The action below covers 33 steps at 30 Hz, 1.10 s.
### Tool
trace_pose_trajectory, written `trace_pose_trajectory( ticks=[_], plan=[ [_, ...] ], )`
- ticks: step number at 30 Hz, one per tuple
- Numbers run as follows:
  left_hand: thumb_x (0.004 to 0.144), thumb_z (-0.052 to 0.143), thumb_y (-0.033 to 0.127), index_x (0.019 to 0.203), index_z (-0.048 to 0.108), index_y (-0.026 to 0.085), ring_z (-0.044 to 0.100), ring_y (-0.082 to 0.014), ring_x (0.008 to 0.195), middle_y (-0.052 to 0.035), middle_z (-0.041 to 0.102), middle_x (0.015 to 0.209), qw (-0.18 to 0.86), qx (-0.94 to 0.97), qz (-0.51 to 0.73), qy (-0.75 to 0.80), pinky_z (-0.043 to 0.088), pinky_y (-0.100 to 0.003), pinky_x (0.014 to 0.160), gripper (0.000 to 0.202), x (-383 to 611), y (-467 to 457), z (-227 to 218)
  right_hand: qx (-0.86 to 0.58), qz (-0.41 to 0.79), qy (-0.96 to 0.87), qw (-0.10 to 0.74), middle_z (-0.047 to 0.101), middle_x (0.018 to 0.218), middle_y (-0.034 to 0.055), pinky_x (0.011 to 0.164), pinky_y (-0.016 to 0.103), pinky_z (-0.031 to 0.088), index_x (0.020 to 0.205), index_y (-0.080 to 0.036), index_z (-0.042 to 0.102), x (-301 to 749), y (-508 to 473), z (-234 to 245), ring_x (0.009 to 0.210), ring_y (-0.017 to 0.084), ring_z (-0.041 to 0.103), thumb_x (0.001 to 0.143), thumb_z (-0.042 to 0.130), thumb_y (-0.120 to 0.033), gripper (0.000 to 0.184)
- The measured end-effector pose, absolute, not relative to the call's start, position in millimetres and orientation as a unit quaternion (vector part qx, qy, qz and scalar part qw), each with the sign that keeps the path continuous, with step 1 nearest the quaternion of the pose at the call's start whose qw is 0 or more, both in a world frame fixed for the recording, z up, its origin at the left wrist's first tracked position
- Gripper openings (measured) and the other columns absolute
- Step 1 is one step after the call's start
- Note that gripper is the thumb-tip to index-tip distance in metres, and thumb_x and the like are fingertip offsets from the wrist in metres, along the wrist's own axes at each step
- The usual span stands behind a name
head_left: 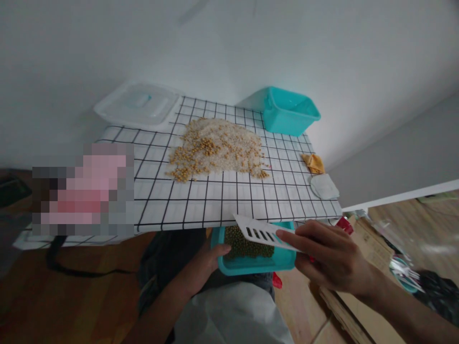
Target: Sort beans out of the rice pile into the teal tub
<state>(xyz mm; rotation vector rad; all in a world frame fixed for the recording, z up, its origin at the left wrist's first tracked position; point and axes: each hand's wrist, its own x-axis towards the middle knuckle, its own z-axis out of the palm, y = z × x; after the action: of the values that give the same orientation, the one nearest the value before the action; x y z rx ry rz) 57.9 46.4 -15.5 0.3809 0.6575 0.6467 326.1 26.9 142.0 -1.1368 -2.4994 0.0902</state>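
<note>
My left hand (211, 258) grips the left rim of a small teal tray (251, 266) held just below the near edge of the table (215, 205); the tray holds dark green beans (247, 246). My right hand (330, 258) pinches a white slotted plastic scraper (263, 231), which pokes out over the tray at the table's edge. On the grid-patterned tabletop lies a spread pile of white rice mixed with yellow soybeans (218, 150).
A larger teal bin (289, 112) stands at the table's far right corner, a clear lidded box (138, 105) at the far left. A yellow cloth (313, 163) and a white pad (324, 186) lie at the right edge. Cardboard (358, 306) and clutter cover the floor on the right.
</note>
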Motion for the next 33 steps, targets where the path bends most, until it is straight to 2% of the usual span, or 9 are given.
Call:
trace_pose_trajectory(
  ticks=[2, 5, 9, 15, 22, 28, 33],
  plan=[
    [0.090, 0.058, 0.023, 0.143, 0.049, 0.023, 0.054, -0.0343, 0.132, -0.0124, 0.063, 0.141, 0.870, 0.186, 0.323, 0.324, 0.038, -0.054, 0.111, 0.054, 57, 45, -12, -0.416, 0.028, -0.881, 0.223, 0.064, 0.091, 0.0041, 0.055, 0.026, 0.049, 0.127, -0.022, 0.063, 329, 36, 149, 0.068, 0.012, 0.059, 0.084, 0.059, -0.011, 0.045],
    [0.087, 0.062, 0.023, 0.138, 0.055, 0.025, 0.051, -0.0345, 0.135, -0.0106, 0.063, 0.140, 0.857, 0.208, 0.326, 0.339, 0.040, -0.052, 0.110, 0.051, 55, 43, -1, -0.464, 0.008, -0.840, 0.280, 0.064, 0.090, 0.0038, 0.058, 0.026, 0.049, 0.117, -0.021, 0.069, 343, 66, 155, 0.070, 0.012, 0.060, 0.082, 0.059, -0.008, 0.038],
    [0.087, 0.062, 0.024, 0.135, 0.057, 0.025, 0.054, -0.0356, 0.132, -0.0115, 0.066, 0.136, 0.854, 0.198, 0.327, 0.352, 0.042, -0.054, 0.107, 0.048, 55, 41, 11, -0.562, -0.081, -0.765, 0.304, 0.065, 0.084, 0.0044, 0.063, 0.030, 0.048, 0.094, -0.019, 0.075, 372, 122, 151, 0.071, 0.015, 0.061, 0.084, 0.056, -0.013, 0.022],
    [0.085, 0.065, 0.027, 0.142, 0.047, 0.030, 0.053, -0.0342, 0.134, -0.0086, 0.065, 0.138, 0.866, 0.196, 0.316, 0.335, 0.044, -0.054, 0.107, 0.060, 54, 43, 6, -0.567, -0.071, -0.772, 0.278, 0.067, 0.082, 0.0052, 0.061, 0.030, 0.047, 0.096, -0.018, 0.076, 384, 176, 136, 0.068, 0.016, 0.061, 0.086, 0.054, -0.020, 0.024],
    [0.087, 0.063, 0.024, 0.144, 0.045, 0.028, 0.049, -0.0323, 0.137, -0.0089, 0.067, 0.135, 0.867, 0.196, 0.313, 0.334, 0.037, -0.054, 0.113, 0.061, 53, 45, 8, -0.550, -0.063, -0.791, 0.262, 0.067, 0.085, 0.0048, 0.066, 0.030, 0.048, 0.103, -0.020, 0.076, 356, 153, 138, 0.071, 0.016, 0.062, 0.087, 0.055, -0.020, 0.027],
    [0.085, 0.065, 0.021, 0.129, 0.060, 0.027, 0.053, -0.0327, 0.133, -0.0076, 0.072, 0.125, 0.858, 0.214, 0.324, 0.337, 0.039, -0.051, 0.112, 0.045, 53, 45, 10, -0.535, -0.050, -0.797, 0.276, 0.067, 0.086, 0.0038, 0.068, 0.029, 0.050, 0.106, -0.021, 0.074, 345, 121, 144, 0.074, 0.015, 0.064, 0.086, 0.057, -0.017, 0.028],
    [0.086, 0.063, 0.023, 0.124, 0.064, 0.026, 0.053, -0.0348, 0.133, -0.0107, 0.070, 0.127, 0.857, 0.215, 0.320, 0.341, 0.043, -0.052, 0.106, 0.039, 56, 47, 13, -0.546, -0.070, -0.786, 0.281, 0.068, 0.089, 0.0056, 0.067, 0.030, 0.051, 0.105, -0.019, 0.074, 350, 115, 148, 0.075, 0.017, 0.065, 0.084, 0.058, -0.016, 0.027]
  ],
)
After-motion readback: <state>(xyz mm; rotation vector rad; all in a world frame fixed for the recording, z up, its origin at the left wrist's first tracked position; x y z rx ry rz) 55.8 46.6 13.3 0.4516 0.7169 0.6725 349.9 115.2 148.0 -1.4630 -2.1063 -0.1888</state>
